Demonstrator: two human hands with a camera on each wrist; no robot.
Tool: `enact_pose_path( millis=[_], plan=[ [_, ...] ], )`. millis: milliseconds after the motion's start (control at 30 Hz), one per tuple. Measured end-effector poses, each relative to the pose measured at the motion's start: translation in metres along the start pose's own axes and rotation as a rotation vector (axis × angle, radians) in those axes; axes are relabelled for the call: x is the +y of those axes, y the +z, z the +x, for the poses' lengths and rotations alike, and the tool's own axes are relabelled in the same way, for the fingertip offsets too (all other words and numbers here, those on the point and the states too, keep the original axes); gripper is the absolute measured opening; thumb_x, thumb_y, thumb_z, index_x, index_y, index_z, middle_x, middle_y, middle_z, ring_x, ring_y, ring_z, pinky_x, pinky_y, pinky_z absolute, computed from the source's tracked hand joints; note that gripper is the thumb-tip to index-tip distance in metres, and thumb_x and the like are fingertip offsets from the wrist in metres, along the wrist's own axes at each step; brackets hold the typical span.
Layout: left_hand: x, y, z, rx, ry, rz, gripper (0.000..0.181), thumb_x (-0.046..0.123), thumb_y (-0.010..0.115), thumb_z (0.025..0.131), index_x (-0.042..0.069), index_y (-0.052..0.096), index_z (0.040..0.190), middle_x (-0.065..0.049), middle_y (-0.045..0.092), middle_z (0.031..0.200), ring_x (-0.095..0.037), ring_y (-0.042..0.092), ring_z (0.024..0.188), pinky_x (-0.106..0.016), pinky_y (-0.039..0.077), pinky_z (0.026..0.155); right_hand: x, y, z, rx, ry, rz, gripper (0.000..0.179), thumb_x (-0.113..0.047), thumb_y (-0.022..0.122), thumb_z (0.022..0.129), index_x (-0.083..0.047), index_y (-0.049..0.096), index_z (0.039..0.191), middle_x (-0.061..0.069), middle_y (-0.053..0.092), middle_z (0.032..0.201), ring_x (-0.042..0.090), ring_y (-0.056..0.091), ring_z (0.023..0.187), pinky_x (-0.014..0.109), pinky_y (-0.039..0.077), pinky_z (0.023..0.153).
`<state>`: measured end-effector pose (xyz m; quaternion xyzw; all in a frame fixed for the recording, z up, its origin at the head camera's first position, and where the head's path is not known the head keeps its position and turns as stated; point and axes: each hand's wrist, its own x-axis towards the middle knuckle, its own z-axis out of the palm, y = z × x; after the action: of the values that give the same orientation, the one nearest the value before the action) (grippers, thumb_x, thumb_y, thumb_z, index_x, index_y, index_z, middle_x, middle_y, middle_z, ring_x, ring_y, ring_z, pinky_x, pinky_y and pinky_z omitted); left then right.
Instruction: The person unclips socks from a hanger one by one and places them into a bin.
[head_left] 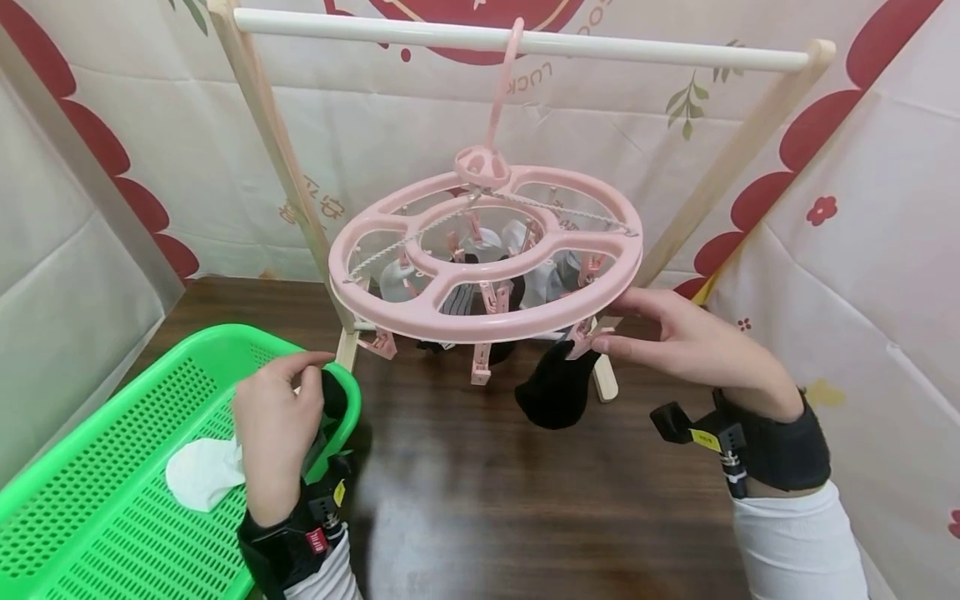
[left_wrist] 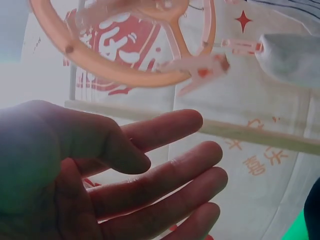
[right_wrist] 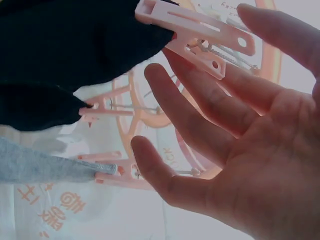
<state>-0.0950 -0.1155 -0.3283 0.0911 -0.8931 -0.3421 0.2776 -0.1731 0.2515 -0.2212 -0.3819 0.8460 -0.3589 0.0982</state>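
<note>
A pink round drying hanger (head_left: pixel 483 325) with clothespins hangs by its hook from a white rail. A black sock (head_left: pixel 557 387) dangles from a pink clothespin (right_wrist: pixel 200 30) on the hanger's right front side. My right hand (head_left: pixel 690 342) is beside that clothespin, thumb and fingers spread around it without pinching it in the right wrist view. My left hand (head_left: pixel 277 417) is above the right end of a green basket (head_left: pixel 225 333). Its fingers are loosely extended and hold nothing in the left wrist view. A white sock (head_left: pixel 202 473) and a dark piece (head_left: pixel 333 396) lie in the basket.
The white rail (head_left: pixel 660 52) rests on a wooden stand (head_left: pixel 273 133) at the back. More socks, among them a grey one (right_wrist: pixel 45 162), hang from other clothespins. Free clothespins (head_left: pixel 480 364) hang at the hanger's front. Brown tabletop (head_left: pixel 480 500) lies below.
</note>
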Motion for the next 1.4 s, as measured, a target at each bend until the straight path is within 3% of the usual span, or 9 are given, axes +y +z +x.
enact_pose_path(
  millis=[200,367,467,733,867,1033,1133,1300,1400],
  plan=[
    [0.005,0.005,0.002,-0.04,0.042,-0.009,0.029,0.001,0.049,0.09,0.003,0.077,0.094,0.002,0.04,0.045,-0.018,0.033,0.042,-0.034,0.026,0.044,-0.005,0.006,-0.001,0.01,0.019,0.002,0.029,-0.005,0.065,0.091,-0.007,0.062,0.12,0.0,0.065,0.107,0.016,0.063,0.092,0.026,0.052,0.076],
    [0.006,0.007,0.002,-0.044,0.062,-0.013,0.028,0.0,0.049,0.089,0.002,0.077,0.094,0.003,0.038,0.045,-0.018,0.032,0.04,-0.034,0.025,0.043,-0.008,0.011,0.003,-0.005,-0.002,-0.002,0.027,-0.006,0.065,0.091,-0.009,0.063,0.118,-0.001,0.065,0.104,0.015,0.062,0.086,0.028,0.052,0.07],
    [0.007,0.009,0.001,-0.066,0.075,-0.012,0.027,0.0,0.05,0.09,0.002,0.077,0.094,0.001,0.042,0.046,-0.018,0.034,0.042,-0.034,0.026,0.043,-0.009,0.014,0.007,0.001,-0.024,-0.03,0.028,-0.006,0.066,0.091,-0.01,0.063,0.119,-0.002,0.065,0.108,0.013,0.06,0.093,0.026,0.05,0.074],
    [0.021,0.023,0.0,-0.173,0.171,-0.049,0.022,-0.002,0.058,0.086,0.002,0.075,0.099,-0.009,0.062,0.066,-0.02,0.042,0.05,-0.034,0.031,0.049,-0.008,0.024,0.017,0.001,-0.055,-0.049,0.023,-0.006,0.067,0.09,-0.008,0.066,0.113,-0.005,0.066,0.102,0.012,0.058,0.089,0.025,0.047,0.074],
    [0.027,0.03,-0.001,-0.228,0.207,-0.065,0.021,0.002,0.066,0.085,0.003,0.073,0.104,-0.013,0.071,0.088,-0.026,0.06,0.063,-0.04,0.044,0.055,-0.008,0.029,0.02,0.012,-0.067,-0.072,0.022,-0.006,0.068,0.089,-0.009,0.067,0.111,-0.007,0.065,0.1,0.013,0.056,0.087,0.026,0.047,0.073],
    [0.034,0.036,-0.004,-0.32,0.279,-0.081,0.027,0.01,0.076,0.081,0.003,0.07,0.106,-0.012,0.071,0.099,-0.03,0.067,0.09,-0.046,0.05,0.072,-0.007,0.034,0.024,0.015,-0.107,-0.017,0.022,-0.003,0.067,0.089,-0.008,0.067,0.111,-0.005,0.067,0.103,0.013,0.059,0.093,0.027,0.047,0.079],
    [0.039,0.041,-0.006,-0.371,0.335,-0.108,0.034,0.015,0.081,0.078,0.003,0.068,0.107,-0.011,0.07,0.103,-0.029,0.066,0.094,-0.044,0.051,0.075,-0.006,0.039,0.027,0.02,-0.121,0.018,0.024,-0.003,0.066,0.09,-0.008,0.065,0.113,-0.004,0.066,0.106,0.013,0.06,0.095,0.027,0.048,0.08],
    [0.046,0.051,-0.009,-0.392,0.436,-0.173,0.042,0.019,0.083,0.076,0.005,0.068,0.112,-0.008,0.069,0.108,-0.026,0.066,0.095,-0.042,0.051,0.076,-0.005,0.048,0.031,0.03,-0.14,0.077,0.028,0.0,0.065,0.09,-0.005,0.062,0.117,-0.001,0.065,0.109,0.015,0.062,0.095,0.029,0.049,0.077],
    [0.05,0.054,-0.01,-0.459,0.477,-0.201,0.048,0.02,0.083,0.076,0.005,0.066,0.118,-0.008,0.069,0.11,-0.024,0.066,0.094,-0.041,0.051,0.077,-0.004,0.054,0.034,0.037,-0.159,0.104,0.026,0.002,0.065,0.09,-0.004,0.063,0.115,0.0,0.066,0.107,0.016,0.064,0.095,0.029,0.051,0.074]
  ],
)
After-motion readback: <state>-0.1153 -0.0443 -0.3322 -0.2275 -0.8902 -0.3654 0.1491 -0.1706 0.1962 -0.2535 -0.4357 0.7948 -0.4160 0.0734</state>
